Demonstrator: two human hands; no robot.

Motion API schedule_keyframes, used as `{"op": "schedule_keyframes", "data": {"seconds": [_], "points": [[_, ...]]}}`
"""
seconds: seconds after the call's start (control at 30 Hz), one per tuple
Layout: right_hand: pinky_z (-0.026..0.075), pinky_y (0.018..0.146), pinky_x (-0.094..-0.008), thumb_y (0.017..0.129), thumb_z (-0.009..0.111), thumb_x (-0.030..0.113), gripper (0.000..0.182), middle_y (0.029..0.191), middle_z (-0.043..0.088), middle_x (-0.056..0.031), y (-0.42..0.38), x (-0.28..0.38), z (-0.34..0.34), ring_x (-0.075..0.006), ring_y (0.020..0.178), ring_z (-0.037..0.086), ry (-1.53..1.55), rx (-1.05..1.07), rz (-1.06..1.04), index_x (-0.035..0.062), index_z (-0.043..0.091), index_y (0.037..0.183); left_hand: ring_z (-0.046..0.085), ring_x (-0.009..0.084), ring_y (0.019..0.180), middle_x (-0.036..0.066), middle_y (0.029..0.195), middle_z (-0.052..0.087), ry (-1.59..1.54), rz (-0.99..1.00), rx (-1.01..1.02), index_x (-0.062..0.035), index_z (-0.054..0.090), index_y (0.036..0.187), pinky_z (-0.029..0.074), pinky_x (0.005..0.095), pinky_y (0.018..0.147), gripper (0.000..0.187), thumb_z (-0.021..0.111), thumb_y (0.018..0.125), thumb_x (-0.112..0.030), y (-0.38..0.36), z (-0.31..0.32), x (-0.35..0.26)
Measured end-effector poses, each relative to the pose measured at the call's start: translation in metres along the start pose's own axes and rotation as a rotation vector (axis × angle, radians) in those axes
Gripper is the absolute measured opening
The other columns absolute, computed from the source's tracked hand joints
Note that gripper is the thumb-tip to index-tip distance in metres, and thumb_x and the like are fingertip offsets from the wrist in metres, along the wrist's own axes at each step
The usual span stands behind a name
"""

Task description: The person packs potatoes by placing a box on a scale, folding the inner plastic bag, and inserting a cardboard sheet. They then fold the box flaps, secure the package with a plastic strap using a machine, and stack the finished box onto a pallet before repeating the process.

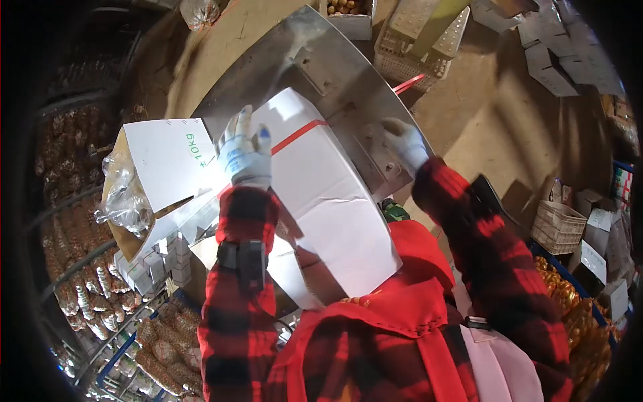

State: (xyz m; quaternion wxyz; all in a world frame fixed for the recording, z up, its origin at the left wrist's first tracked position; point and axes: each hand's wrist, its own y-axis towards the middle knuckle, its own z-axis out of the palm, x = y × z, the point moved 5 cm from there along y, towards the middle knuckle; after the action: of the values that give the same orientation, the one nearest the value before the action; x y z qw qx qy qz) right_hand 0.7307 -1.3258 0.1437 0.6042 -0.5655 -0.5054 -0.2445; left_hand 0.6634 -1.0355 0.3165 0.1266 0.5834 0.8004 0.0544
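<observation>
- In the head view, the white carton (338, 201) lay in front of you, its far part over the metal worktop (365, 84) and its near end close to your body.
- Its long axis ran slantwise, from the far left toward the near right; the red strap (301, 136) crossed it near the far end.
- Your left hand (244, 151), gloved, was the nearer one, at the carton's left edge by the strap. Its fingers were spread and gripped nothing; whether they touched the cardboard, you could not tell.
- The carton lay to the right of those fingers.
- Your right hand (405, 144), also gloved, was apart from the carton, off its right side above the worktop. Its fingers looked loosely open, pointing toward the carton, with nothing visible in them.
- To the carton's left, beyond your left hand, stood an open box (167, 181) with a clear plastic bag (127, 204) at its mouth.
</observation>
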Motion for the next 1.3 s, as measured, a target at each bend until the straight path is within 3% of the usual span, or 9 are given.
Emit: {"op": "schedule_keyframes", "data": {"seconds": [0.13, 0.2, 0.27, 0.37, 0.53, 0.83, 0.97, 1.07, 1.3], "points": [[0.047, 0.082, -0.0259, 0.085, 0.062, 0.01, 0.045, 0.109, 0.061, -0.0065, -0.106, 0.016, -0.02, -0.0131, 0.094, 0.058, 0.134, 0.188, -0.112, 0.0032, 0.047, 0.127, 0.047, 0.0275, 0.115, 0.009, 0.122, 0.053, -0.073, -0.003, -0.049, -0.0168, 0.054, 0.122, 0.025, 0.0428, 0.104, 0.044, 0.059, 0.081, -0.033, 0.0, 0.005, 0.008], [0.044, 0.089, -0.0306, 0.08, 0.066, 0.015, 0.057, 0.115, 0.058, -0.0141, -0.17, 0.032, -0.019, -0.0176, 0.106, 0.056, 0.058, 0.361, 0.035, 0.0064, 0.043, 0.131, 0.044, 0.0274, 0.118, 0.01, 0.126, 0.05, -0.011, 0.008, -0.113, -0.0167, 0.053, 0.122, 0.023, 0.0434, 0.105, 0.046, 0.059, 0.081, -0.034, -0.003, 0.004, 0.009], [0.039, 0.096, -0.0383, 0.074, 0.071, 0.019, 0.074, 0.13, 0.044, -0.0218, -0.219, 0.055, -0.009, -0.0273, 0.119, 0.047, -0.191, 0.408, -0.453, 0.0091, 0.033, 0.137, 0.036, 0.0298, 0.126, 0.012, 0.133, 0.042, 0.052, 0.011, -0.115, -0.015, 0.05, 0.125, 0.02, 0.0472, 0.106, 0.05, 0.057, 0.081, -0.038, -0.007, -0.008, 0.003], [0.033, 0.099, -0.0478, 0.07, 0.071, 0.022, 0.083, 0.138, 0.03, -0.027, -0.273, 0.074, 0.011, -0.0414, 0.125, 0.036, -0.863, 0.494, -0.382, 0.008, 0.027, 0.139, 0.031, 0.0333, 0.128, 0.014, 0.137, 0.038, -0.006, 0.072, -0.158, -0.0146, 0.046, 0.13, 0.018, 0.051, 0.107, 0.054, 0.055, 0.083, -0.04, -0.04, -0.017, -0.002], [0.033, 0.096, -0.054, 0.08, 0.052, 0.018, 0.069, 0.142, 0.022, -0.0277, -0.294, 0.049, 0.041, -0.0489, 0.121, 0.035, -1.156, 0.134, -0.529, 0.0045, 0.022, 0.14, 0.018, 0.0402, 0.134, 0.018, 0.145, 0.026, -0.161, 0.1, 0.166, -0.012, 0.036, 0.137, 0.009, 0.0536, 0.108, 0.051, 0.043, 0.089, -0.029, -0.181, -0.077, -0.032], [0.027, 0.101, -0.0562, 0.081, 0.046, 0.006, 0.064, 0.142, 0.02, -0.0277, -0.29, 0.023, 0.062, -0.0475, 0.126, 0.028, -1.187, -0.14, -0.764, -0.0027, 0.018, 0.138, 0.033, 0.0355, 0.126, 0.017, 0.133, 0.04, -0.32, -0.059, -0.024, -0.0079, 0.046, 0.127, 0.018, 0.051, 0.106, 0.047, 0.048, 0.084, -0.025, -0.258, -0.099, -0.026], [0.036, 0.097, -0.0514, 0.082, 0.046, 0.006, 0.057, 0.137, 0.029, -0.0283, -0.288, 0.02, 0.058, -0.0464, 0.118, 0.037, -1.207, -0.102, -0.813, 0.0041, 0.026, 0.135, 0.044, 0.0301, 0.118, 0.017, 0.128, 0.045, -0.622, -0.65, -0.377, -0.0036, 0.044, 0.128, 0.036, 0.0396, 0.098, 0.043, 0.049, 0.089, -0.021, -0.32, -0.036, 0.046], [0.037, 0.096, -0.0506, 0.08, 0.052, 0.01, 0.062, 0.136, 0.029, -0.0302, -0.285, 0.016, 0.057, -0.0469, 0.117, 0.038, -1.287, -0.096, -0.854, 0.0051, 0.026, 0.136, 0.049, 0.0281, 0.111, 0.016, 0.124, 0.048, -1.62, -1.274, -0.116, -0.0015, 0.045, 0.126, 0.042, 0.0357, 0.09, 0.041, 0.05, 0.089, -0.019, -0.389, 0.069, 0.076], [0.042, 0.09, -0.0493, 0.062, 0.076, 0.007, 0.102, 0.134, 0.03, -0.0313, -0.279, 0.035, 0.031, -0.049, 0.118, 0.039, -0.487, 0.188, -0.717, 0.0163, 0.015, 0.143, 0.051, 0.0263, 0.109, 0.015, 0.121, 0.051, -1.818, -1.277, 0.14, -0.0023, 0.045, 0.126, 0.044, 0.0345, 0.088, 0.041, 0.047, 0.091, -0.024, -0.382, 0.061, 0.05]]}}
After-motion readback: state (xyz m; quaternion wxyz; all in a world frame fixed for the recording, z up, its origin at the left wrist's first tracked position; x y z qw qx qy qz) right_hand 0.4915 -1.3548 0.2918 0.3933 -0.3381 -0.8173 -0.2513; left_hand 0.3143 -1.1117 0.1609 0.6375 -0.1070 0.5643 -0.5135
